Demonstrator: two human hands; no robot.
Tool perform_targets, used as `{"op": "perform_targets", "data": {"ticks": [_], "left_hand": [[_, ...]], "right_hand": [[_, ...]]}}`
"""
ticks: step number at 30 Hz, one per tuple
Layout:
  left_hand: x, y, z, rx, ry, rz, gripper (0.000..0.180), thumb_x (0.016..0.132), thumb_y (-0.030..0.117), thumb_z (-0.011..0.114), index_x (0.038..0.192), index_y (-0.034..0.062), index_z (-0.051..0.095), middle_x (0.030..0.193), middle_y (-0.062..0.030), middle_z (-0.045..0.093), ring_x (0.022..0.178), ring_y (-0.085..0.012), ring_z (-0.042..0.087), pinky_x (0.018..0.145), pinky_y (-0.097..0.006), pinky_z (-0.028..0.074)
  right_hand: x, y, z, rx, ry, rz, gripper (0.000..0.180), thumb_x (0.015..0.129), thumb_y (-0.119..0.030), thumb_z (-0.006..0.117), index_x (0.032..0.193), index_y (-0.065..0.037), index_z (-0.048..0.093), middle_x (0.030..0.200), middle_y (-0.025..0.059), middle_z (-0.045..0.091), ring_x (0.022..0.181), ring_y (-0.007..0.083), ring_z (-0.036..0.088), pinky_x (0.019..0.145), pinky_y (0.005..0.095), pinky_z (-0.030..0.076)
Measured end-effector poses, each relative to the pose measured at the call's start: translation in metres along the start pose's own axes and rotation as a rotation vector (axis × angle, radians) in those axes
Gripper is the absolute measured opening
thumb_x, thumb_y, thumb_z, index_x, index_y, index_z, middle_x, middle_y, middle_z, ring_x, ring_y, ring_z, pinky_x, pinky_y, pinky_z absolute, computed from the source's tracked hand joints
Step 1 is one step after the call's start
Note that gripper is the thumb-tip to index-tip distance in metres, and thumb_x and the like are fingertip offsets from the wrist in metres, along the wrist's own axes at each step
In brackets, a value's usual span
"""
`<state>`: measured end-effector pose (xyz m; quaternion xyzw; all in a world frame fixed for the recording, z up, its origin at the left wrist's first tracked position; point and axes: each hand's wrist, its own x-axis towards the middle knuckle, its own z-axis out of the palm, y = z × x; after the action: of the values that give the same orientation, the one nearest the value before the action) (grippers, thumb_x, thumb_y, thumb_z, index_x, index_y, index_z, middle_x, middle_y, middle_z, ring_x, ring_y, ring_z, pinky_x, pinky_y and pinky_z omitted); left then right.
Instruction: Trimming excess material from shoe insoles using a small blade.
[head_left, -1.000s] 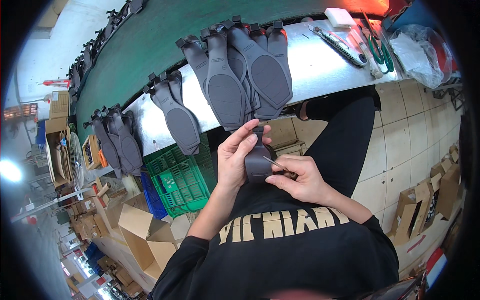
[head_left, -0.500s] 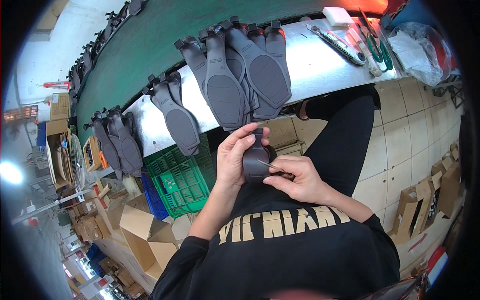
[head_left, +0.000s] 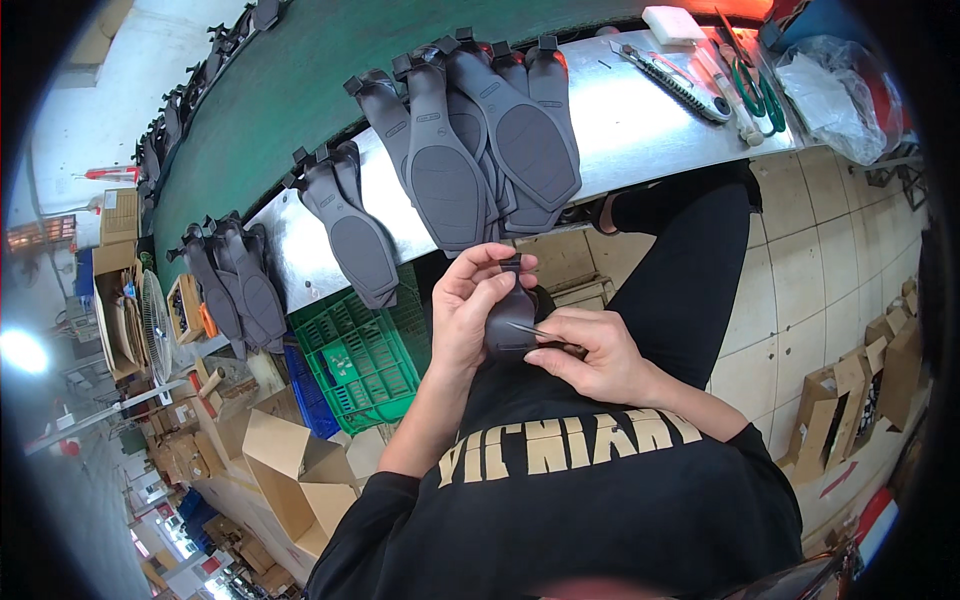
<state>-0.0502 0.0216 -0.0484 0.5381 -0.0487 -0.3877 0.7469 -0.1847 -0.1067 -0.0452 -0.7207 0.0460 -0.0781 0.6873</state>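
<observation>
My left hand [head_left: 466, 312] is closed around a dark heeled shoe sole [head_left: 510, 306], its thumb and fingers near the small heel block at the top. In my right hand [head_left: 598, 350] is a thin pointed metal tool [head_left: 524, 328], pinched between thumb and fingers. Its tip lies against the sole's surface; my fingers hide the rest, so its kind is unclear. Just beyond my hands, a pile of grey-black shoe soles [head_left: 447, 195] overhangs the edge of the metal ledge [head_left: 635, 135].
Smaller piles of soles [head_left: 360, 250] lie farther left along the ledge, beside a green conveyor belt [head_left: 310, 90]. At the right are a utility knife [head_left: 680, 85], green-handled scissors [head_left: 757, 95], a white block [head_left: 673, 26] and a plastic bag [head_left: 830, 95]. A green crate [head_left: 360, 375] and an open carton [head_left: 285, 460] stand below left.
The tool's tip has shifted slightly left and down across the sole, and the sole's lower end has tilted a little. Both hands keep their hold.
</observation>
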Motion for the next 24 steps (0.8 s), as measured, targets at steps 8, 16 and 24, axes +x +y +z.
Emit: {"op": "perform_targets", "data": {"ticks": [8,16,24], "left_hand": [[0.002,0.002,0.001,-0.02,0.033,-0.043,0.019,0.09,-0.001,0.056,0.109,-0.0013,0.062,0.104,-0.0179,0.069,0.089,-0.0192,0.068,0.077,-0.03,0.056],[-0.002,-0.001,-0.006,-0.025,0.052,-0.019,0.018,0.088,-0.001,0.055,0.105,-0.001,0.063,0.099,-0.018,0.069,0.083,-0.0193,0.068,0.076,-0.032,0.057],[0.002,0.003,0.006,-0.121,-0.129,-0.014,0.056,0.092,0.024,0.057,0.14,-0.0019,0.043,0.122,-0.0209,0.062,0.112,-0.0242,0.06,0.095,-0.035,0.048]], "right_hand": [[0.001,0.001,0.001,-0.011,0.0,-0.018,0.019,0.081,-0.006,0.074,0.097,0.001,0.066,0.079,0.0089,0.063,0.064,0.0192,0.06,0.056,0.0289,0.046],[-0.001,0.0,0.002,-0.006,-0.045,-0.046,0.015,0.081,-0.005,0.073,0.094,0.0,0.067,0.078,0.0084,0.063,0.064,0.0189,0.06,0.056,0.0292,0.046],[-0.001,0.009,-0.003,0.033,0.085,-0.075,0.012,0.082,0.0,0.072,0.091,0.003,0.065,0.074,0.0057,0.058,0.06,0.0103,0.053,0.052,0.024,0.039]]}}
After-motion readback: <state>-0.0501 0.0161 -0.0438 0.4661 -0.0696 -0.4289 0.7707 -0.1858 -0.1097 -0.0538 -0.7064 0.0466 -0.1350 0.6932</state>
